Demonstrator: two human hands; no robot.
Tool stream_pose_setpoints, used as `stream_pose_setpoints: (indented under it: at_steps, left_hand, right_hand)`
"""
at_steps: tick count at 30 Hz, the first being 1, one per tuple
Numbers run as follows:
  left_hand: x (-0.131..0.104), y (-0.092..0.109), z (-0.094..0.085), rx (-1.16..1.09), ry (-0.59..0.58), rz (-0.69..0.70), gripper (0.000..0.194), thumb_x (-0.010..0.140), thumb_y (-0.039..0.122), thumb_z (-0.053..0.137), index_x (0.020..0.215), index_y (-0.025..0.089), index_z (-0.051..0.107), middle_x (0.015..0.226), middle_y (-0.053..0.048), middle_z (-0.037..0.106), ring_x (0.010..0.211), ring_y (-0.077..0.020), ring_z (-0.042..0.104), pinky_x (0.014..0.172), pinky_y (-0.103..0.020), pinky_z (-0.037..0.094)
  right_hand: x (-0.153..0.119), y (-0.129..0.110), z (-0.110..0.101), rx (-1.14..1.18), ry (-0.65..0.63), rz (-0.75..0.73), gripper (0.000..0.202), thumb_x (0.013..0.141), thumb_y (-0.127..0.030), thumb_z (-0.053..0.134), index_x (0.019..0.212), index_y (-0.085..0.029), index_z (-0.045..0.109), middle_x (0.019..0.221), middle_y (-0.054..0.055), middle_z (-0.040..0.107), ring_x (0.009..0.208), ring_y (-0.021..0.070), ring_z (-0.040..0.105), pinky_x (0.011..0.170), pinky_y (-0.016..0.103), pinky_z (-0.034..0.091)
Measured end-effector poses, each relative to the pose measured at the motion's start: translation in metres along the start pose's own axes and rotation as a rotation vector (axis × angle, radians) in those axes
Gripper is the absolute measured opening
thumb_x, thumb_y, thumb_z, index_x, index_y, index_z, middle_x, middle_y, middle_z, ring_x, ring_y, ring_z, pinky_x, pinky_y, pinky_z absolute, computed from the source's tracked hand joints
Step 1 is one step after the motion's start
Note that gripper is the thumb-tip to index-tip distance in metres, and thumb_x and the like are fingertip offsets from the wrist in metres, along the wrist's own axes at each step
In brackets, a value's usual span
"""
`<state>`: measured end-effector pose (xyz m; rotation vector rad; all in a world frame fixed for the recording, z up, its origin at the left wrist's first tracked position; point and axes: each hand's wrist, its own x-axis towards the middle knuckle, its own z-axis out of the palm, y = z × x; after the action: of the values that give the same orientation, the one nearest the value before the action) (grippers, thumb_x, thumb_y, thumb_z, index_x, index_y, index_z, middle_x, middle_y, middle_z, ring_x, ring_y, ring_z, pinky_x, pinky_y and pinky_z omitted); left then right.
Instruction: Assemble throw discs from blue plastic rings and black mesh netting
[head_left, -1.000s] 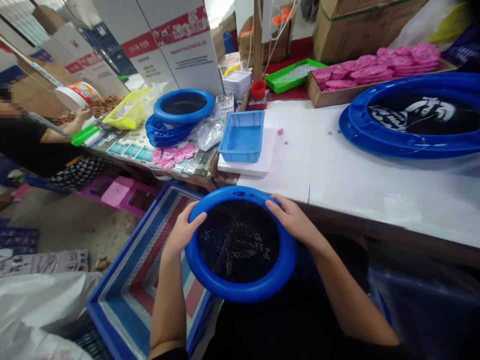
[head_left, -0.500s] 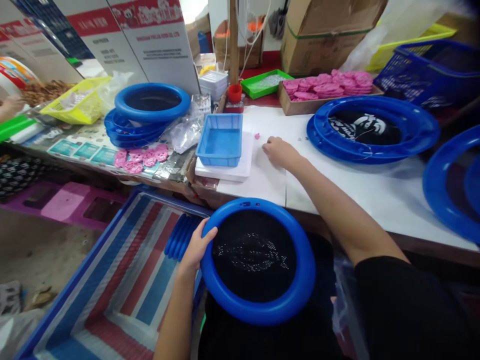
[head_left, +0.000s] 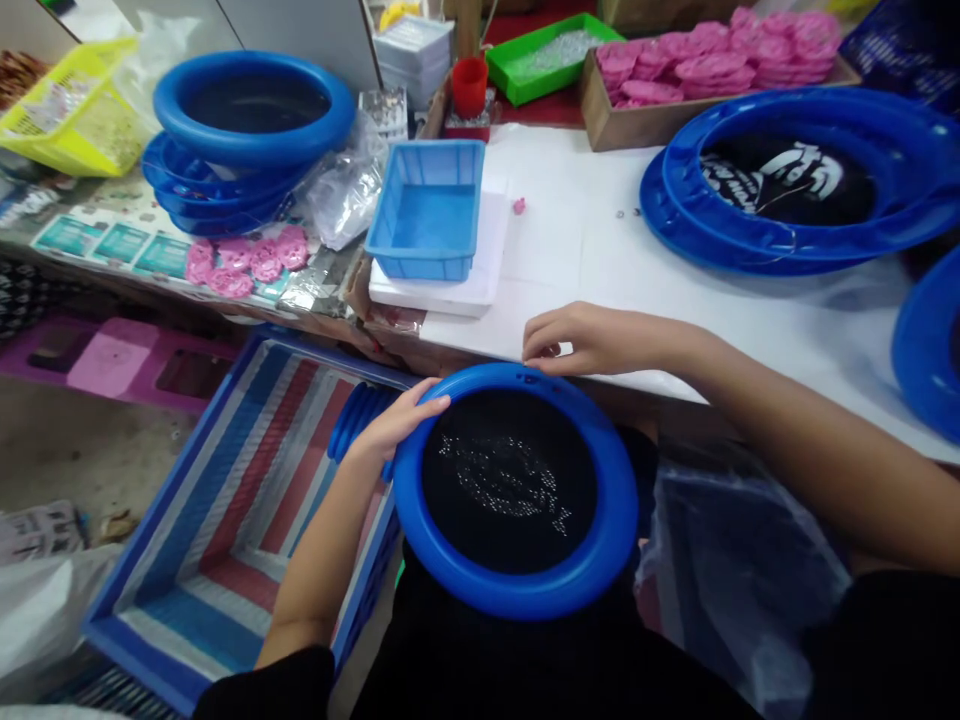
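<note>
White-covered bench [head_left: 622,265] runs across the head view, with a second, cluttered bench surface adjoining at left. One blue-rimmed disc [head_left: 516,490] is held over the lap, just in front of the bench edge. Its black mesh face points up toward the camera; the slotted part of the rim lies on the far side, toward the bench. Outline is round, so no long axis is established; the dotted pattern on the mesh slants from upper left to lower right. Left hand [head_left: 405,420] is clamped on the rim at upper left, thumb over the face. Right hand [head_left: 570,342] is curled at the slotted part; whether its fingertips pinch anything cannot be told.

Count: one light-blue tray [head_left: 435,215] on one white slab [head_left: 487,260]; one small pink piece [head_left: 519,206]; one green tray [head_left: 514,75]; one red cup [head_left: 469,86]; five pink discs [head_left: 265,260] at left. Boxed pink pieces [head_left: 712,65] overlap, number not determinable. One striped-lined crate [head_left: 135,665] stands below.
</note>
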<state>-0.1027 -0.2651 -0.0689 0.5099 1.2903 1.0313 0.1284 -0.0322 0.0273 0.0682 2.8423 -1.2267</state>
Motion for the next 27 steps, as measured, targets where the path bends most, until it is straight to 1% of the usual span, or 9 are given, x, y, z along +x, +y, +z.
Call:
stream_pose_setpoints:
  at_steps: [4, 7, 10, 14, 17, 20, 23, 27]
  left_hand:
    - [0.016, 0.004, 0.009, 0.019, -0.057, 0.002, 0.051, 0.08, 0.046, 0.091, 0.123, 0.024, 0.076, 0.125, -0.009, 0.079, 0.116, -0.0322, 0.074, 0.102, -0.041, 0.057]
    - [0.023, 0.007, 0.016, 0.059, -0.097, 0.007, 0.052, 0.081, 0.047, 0.09, 0.125, 0.023, 0.076, 0.126, -0.01, 0.078, 0.118, -0.0336, 0.073, 0.102, -0.042, 0.057]
    - [0.027, 0.011, 0.021, 0.116, -0.137, -0.017, 0.053, 0.081, 0.047, 0.089, 0.125, 0.021, 0.075, 0.123, -0.01, 0.079, 0.114, -0.0324, 0.073, 0.1, -0.042, 0.057]
    - [0.034, 0.015, 0.028, 0.162, -0.199, -0.081, 0.058, 0.079, 0.047, 0.091, 0.127, 0.019, 0.074, 0.126, -0.01, 0.078, 0.115, -0.0313, 0.073, 0.103, -0.042, 0.055]
    - [0.041, 0.015, 0.032, 0.183, -0.226, -0.097, 0.062, 0.077, 0.047, 0.091, 0.13, 0.019, 0.074, 0.133, -0.012, 0.076, 0.12, -0.0325, 0.071, 0.107, -0.044, 0.053]
    - [0.048, 0.014, 0.035, 0.219, -0.252, -0.091, 0.065, 0.078, 0.046, 0.091, 0.134, 0.02, 0.073, 0.14, -0.013, 0.074, 0.127, -0.0342, 0.069, 0.112, -0.045, 0.05]
    - [0.054, 0.013, 0.037, 0.269, -0.277, -0.087, 0.063, 0.081, 0.046, 0.088, 0.137, 0.02, 0.072, 0.143, -0.013, 0.072, 0.13, -0.0351, 0.068, 0.113, -0.046, 0.05]
    - [0.062, 0.014, 0.039, 0.309, -0.295, -0.092, 0.059, 0.083, 0.045, 0.086, 0.136, 0.021, 0.073, 0.138, -0.011, 0.075, 0.13, -0.035, 0.068, 0.114, -0.046, 0.05]
  right_hand:
    - [-0.023, 0.003, 0.001, 0.043, -0.06, 0.089, 0.032, 0.1, -0.045, 0.058, 0.089, -0.023, 0.079, 0.089, 0.004, 0.073, 0.076, 0.0181, 0.064, 0.074, 0.035, 0.051]
    - [-0.037, 0.003, 0.002, 0.033, -0.084, 0.105, 0.032, 0.101, -0.044, 0.056, 0.089, -0.025, 0.078, 0.089, 0.004, 0.072, 0.077, 0.0194, 0.064, 0.076, 0.036, 0.051]
    - [-0.049, -0.003, 0.004, -0.012, -0.123, 0.115, 0.034, 0.104, -0.043, 0.051, 0.088, -0.025, 0.075, 0.09, 0.005, 0.071, 0.078, 0.0198, 0.064, 0.076, 0.035, 0.05]
    - [-0.064, -0.01, 0.01, -0.159, -0.21, 0.114, 0.031, 0.107, -0.034, 0.044, 0.094, -0.021, 0.07, 0.096, 0.009, 0.07, 0.08, 0.021, 0.064, 0.074, 0.036, 0.048]
    - [-0.072, -0.014, 0.019, -0.33, -0.204, 0.093, 0.028, 0.104, -0.024, 0.043, 0.093, -0.021, 0.068, 0.096, 0.011, 0.069, 0.079, 0.0227, 0.061, 0.071, 0.038, 0.046]
    - [-0.08, -0.015, 0.028, -0.453, -0.188, 0.087, 0.026, 0.097, -0.012, 0.045, 0.093, -0.022, 0.069, 0.096, 0.011, 0.07, 0.078, 0.0241, 0.06, 0.073, 0.041, 0.046]
    - [-0.087, -0.014, 0.034, -0.503, -0.174, 0.11, 0.027, 0.095, -0.007, 0.047, 0.094, -0.022, 0.07, 0.096, 0.011, 0.07, 0.078, 0.024, 0.061, 0.075, 0.041, 0.048]
    - [-0.093, -0.007, 0.034, -0.539, -0.197, 0.107, 0.028, 0.095, -0.005, 0.048, 0.102, -0.021, 0.07, 0.105, 0.011, 0.072, 0.083, 0.0244, 0.063, 0.077, 0.041, 0.049]
